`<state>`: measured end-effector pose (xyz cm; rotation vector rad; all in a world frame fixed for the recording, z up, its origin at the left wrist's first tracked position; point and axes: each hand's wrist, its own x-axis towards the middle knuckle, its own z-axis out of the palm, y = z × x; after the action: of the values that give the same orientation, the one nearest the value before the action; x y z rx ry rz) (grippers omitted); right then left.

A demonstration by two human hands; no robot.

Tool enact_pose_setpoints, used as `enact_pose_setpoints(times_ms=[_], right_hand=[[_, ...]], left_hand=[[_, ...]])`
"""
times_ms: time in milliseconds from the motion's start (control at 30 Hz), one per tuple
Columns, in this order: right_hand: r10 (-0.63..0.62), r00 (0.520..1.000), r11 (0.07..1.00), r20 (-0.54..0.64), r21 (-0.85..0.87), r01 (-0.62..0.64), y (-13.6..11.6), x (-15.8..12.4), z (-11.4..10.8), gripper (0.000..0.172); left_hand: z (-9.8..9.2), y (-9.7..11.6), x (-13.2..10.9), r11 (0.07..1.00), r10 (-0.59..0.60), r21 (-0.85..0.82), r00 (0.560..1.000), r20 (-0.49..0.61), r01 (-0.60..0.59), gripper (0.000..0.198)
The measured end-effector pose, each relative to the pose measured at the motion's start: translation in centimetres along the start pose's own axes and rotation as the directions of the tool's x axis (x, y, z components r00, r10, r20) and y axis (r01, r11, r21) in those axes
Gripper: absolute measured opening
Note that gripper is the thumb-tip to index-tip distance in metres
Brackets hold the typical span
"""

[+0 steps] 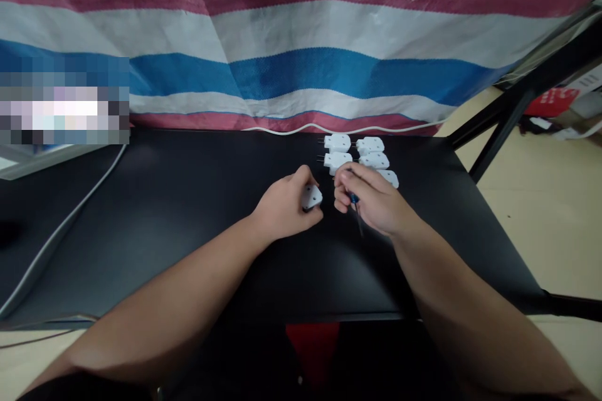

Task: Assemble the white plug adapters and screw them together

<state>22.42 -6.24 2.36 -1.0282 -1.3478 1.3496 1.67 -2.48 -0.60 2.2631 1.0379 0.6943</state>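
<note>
"What's the left hand [283, 208] doing?"

"Curled around a white plug [312, 197], holding it steady on the table [188, 213]."

"And the right hand [372, 199]?"

"Pinching a small screwdriver [353, 198] beside that plug; more plugs [357, 153] sit beyond it."

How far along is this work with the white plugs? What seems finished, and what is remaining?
Five white two-pin plugs lie grouped on the black table and look closed, though I cannot tell if they are finished. In hand: the left hand holds another plug, and the right hand a blue-handled screwdriver near it. Left: at least this held plug; the rest I cannot judge.
</note>
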Motion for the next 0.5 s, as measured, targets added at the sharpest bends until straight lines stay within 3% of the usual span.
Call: enact_pose_setpoints(times_ms=[100,167,233,333,433,500], right_hand=[[-0.068,0.998,0.884,-0.006,-0.464,0.058,0.7,-0.2,0.0,0.027],[-0.077,0.995,0.784,-0.068,-0.621,0.019,0.9,-0.3,0.3,0.026],[-0.057,0.989,0.752,-0.136,-0.658,-0.047,1.1,-0.3,0.6,0.026],[0.051,0.977,0.783,-0.207,-0.599,-0.168,1.5,0.0,1.1,0.025],[0.242,0.956,0.816,-0.164,-0.498,-0.292,1.8,0.1,1.4,0.023],[0.254,0.957,0.817,-0.14,-0.499,-0.289,1.4,-0.1,1.2,0.025]], left_hand=[[-0.2,0.3,0.0,1.0,-0.01,-0.001,1.0,-0.009,0.01,0.038],[-0.3,0.4,0.0,1.0,0.018,0.003,1.0,-0.005,-0.018,0.03],[-0.3,0.5,0.1,0.999,0.043,0.01,0.999,0.016,-0.043,0.018],[-0.2,0.5,0.0,0.997,0.059,0.042,0.997,0.05,-0.061,0.011],[0.1,0.4,-0.1,0.991,0.056,0.119,0.996,0.067,-0.064,0.019],[0.2,0.3,-0.2,0.982,0.05,0.177,0.996,0.076,-0.063,0.02]])
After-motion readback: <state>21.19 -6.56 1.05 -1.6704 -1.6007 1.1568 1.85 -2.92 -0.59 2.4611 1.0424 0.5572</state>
